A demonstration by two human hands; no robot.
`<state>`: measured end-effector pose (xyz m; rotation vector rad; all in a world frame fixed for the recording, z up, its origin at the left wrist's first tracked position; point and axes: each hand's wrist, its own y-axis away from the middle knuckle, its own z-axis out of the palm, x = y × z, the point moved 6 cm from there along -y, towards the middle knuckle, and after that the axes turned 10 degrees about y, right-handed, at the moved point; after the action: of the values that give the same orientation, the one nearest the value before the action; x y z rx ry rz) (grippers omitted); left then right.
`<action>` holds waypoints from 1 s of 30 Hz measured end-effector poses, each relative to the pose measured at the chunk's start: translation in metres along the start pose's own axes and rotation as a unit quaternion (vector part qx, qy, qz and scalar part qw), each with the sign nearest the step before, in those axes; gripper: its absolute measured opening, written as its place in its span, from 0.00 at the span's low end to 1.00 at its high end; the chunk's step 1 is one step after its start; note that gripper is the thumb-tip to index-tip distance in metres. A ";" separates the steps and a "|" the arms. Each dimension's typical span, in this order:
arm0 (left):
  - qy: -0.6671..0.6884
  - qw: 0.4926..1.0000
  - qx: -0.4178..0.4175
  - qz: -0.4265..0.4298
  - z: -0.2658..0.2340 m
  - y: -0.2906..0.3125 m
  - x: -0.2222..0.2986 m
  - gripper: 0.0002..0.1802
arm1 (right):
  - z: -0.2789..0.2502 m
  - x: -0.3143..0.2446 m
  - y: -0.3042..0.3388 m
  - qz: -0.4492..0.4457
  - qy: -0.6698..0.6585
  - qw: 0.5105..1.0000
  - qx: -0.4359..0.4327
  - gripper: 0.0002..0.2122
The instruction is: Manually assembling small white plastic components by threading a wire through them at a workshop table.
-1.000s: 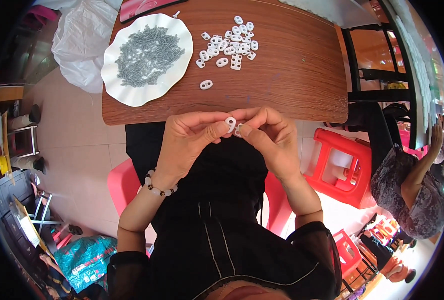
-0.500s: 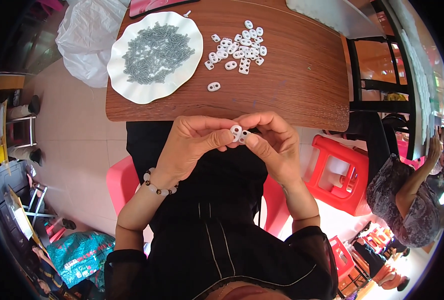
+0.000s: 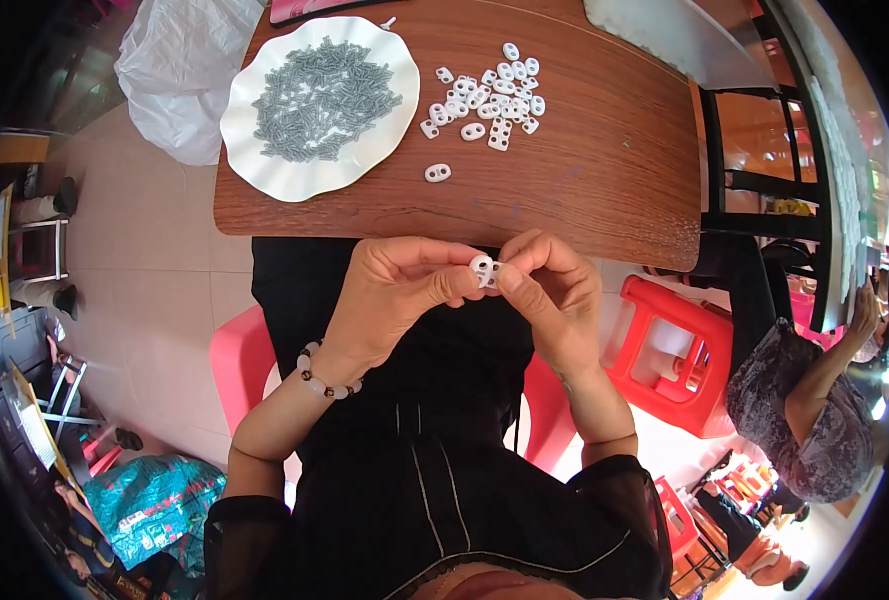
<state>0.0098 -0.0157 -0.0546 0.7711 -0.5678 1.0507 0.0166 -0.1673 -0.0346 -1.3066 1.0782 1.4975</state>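
Note:
Just in front of the table edge, my left hand (image 3: 399, 290) pinches a small white oval plastic piece with two holes (image 3: 482, 266) between thumb and fingers. My right hand (image 3: 554, 290) grips a second small white piece with holes (image 3: 494, 280) against it, partly covered by the thumb. The two pieces touch; how they fit together is too small to tell. Beyond my hands lies a single white two-hole piece (image 3: 437, 173), apart from a loose cluster of similar white pieces (image 3: 474, 95).
A white wavy-rimmed plate (image 3: 241, 165) full of small grey cylindrical pins (image 3: 324, 100) stands at the left of the brown wooden table (image 3: 584, 190). A white plastic bag (image 3: 174, 80) hangs at the far left. A red stool (image 3: 674, 365) is to the right, near another person (image 3: 804, 410).
My hands have shifted slightly to the right, and the held pieces have turned a little. The right fingers have drawn back from the left ones. The table's view has moved slightly.

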 end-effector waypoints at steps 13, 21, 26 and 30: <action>0.053 0.997 -0.035 -0.050 0.005 0.005 0.003 0.10 | 0.010 -0.008 0.000 0.019 -0.047 0.997 -0.065 0.19; 0.024 0.995 -0.063 -0.068 0.005 0.005 0.006 0.09 | 0.013 -0.010 -0.004 -0.086 0.060 0.979 -0.174 0.25; 0.013 0.995 -0.070 -0.073 0.007 0.004 0.009 0.09 | 0.016 -0.013 -0.004 -0.113 0.069 0.972 -0.195 0.21; 0.010 0.995 -0.074 -0.071 0.009 0.003 0.012 0.09 | 0.017 -0.013 -0.004 -0.119 0.071 0.972 -0.191 0.21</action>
<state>0.0113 -0.0154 -0.0399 0.6595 -0.5587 0.8751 0.0172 -0.1506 -0.0204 -1.7650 0.7044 1.4898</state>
